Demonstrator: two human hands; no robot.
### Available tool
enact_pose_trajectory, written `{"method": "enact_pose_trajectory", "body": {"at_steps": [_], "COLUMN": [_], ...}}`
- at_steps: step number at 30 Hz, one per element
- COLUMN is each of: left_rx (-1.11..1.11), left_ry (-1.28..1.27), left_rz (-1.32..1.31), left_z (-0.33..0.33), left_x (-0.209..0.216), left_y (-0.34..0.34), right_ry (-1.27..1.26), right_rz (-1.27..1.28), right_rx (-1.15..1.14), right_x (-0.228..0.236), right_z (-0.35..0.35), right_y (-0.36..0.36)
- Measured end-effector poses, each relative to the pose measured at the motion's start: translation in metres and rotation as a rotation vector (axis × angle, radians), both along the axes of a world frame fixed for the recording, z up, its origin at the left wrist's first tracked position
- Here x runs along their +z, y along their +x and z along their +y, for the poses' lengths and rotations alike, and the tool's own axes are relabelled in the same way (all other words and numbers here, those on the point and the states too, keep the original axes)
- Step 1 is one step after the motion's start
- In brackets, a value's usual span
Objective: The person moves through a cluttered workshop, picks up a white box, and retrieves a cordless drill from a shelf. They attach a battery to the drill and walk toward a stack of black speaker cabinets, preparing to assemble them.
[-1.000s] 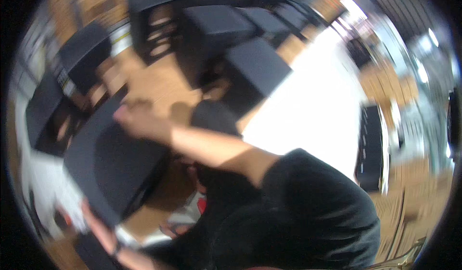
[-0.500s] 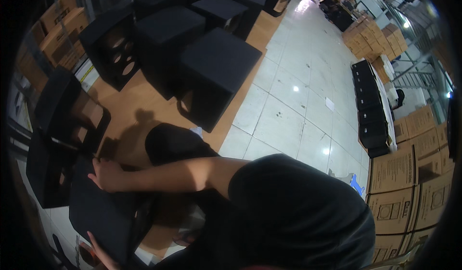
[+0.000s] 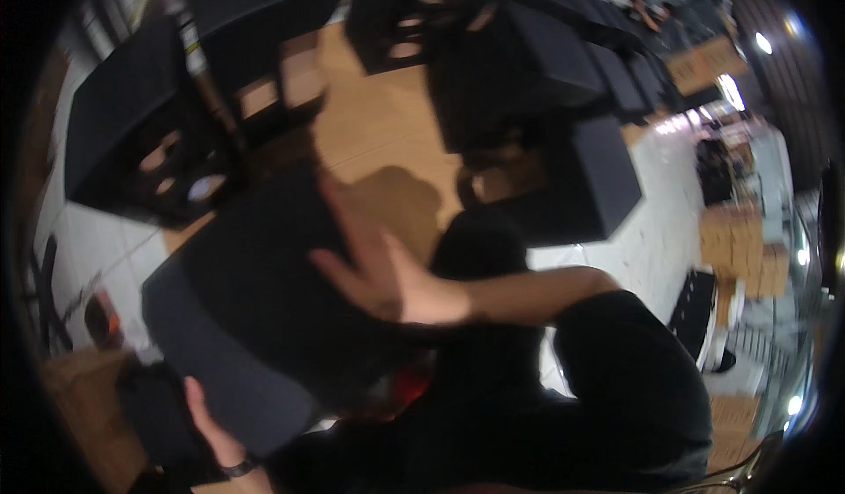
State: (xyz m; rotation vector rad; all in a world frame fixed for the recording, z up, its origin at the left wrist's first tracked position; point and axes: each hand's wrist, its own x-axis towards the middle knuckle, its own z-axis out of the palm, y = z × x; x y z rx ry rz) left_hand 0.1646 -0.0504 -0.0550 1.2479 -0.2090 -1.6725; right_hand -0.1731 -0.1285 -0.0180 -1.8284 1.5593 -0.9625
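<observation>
A large storeroom spreads away, its stacked cartons [image 3: 731, 239] blurred at 3 o'clock. The pale tiled floor [image 3: 656, 186] shows between 2 and 3; a brown sheet [image 3: 378, 115] covers part of it between 11 and 12. Black cabinets [image 3: 150, 115], some with round cut-outs, stand from 10 around to 2. At 8 o'clock lies the handled cabinet [image 3: 233, 300], tilted in view; what bears its weight is hidden. The right hand [image 3: 387, 274], near the centre, spreads its fingers wide against it. The left hand [image 3: 207, 419], between 7 and 8, touches its lower side; whether it grips, I cannot tell. The step appears to be steadying or turning this cabinet; the next move probably calls for even support from both sides.
</observation>
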Motion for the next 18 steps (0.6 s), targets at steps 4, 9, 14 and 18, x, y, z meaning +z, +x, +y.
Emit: {"method": "enact_pose_trajectory", "body": {"at_steps": [4,9,14,18], "left_rx": [-0.077,-0.19,-0.562,-1.254], "left_ry": [-0.138,-0.055,-0.039,0.315], "left_rz": [-0.218,-0.285,-1.115,-1.505], "left_z": [0.006,-0.015,-0.036,-0.05], "left_x": [-0.024,-0.013,0.05,0.191], "left_y": [0.011,-0.011,-0.019,-0.02], "right_ry": [0.203,0.314,0.366,0.887], "right_rz": [0.011,-0.069,0.26,0.728], "right_rx": [0.058,0.018,-0.017,0.037], "right_x": [0.018,0.015,0.047,0.157], "right_z": [-0.011,-0.024,-0.026,0.006], "right_y": [-0.016,-0.014,-0.007,-0.015]}}
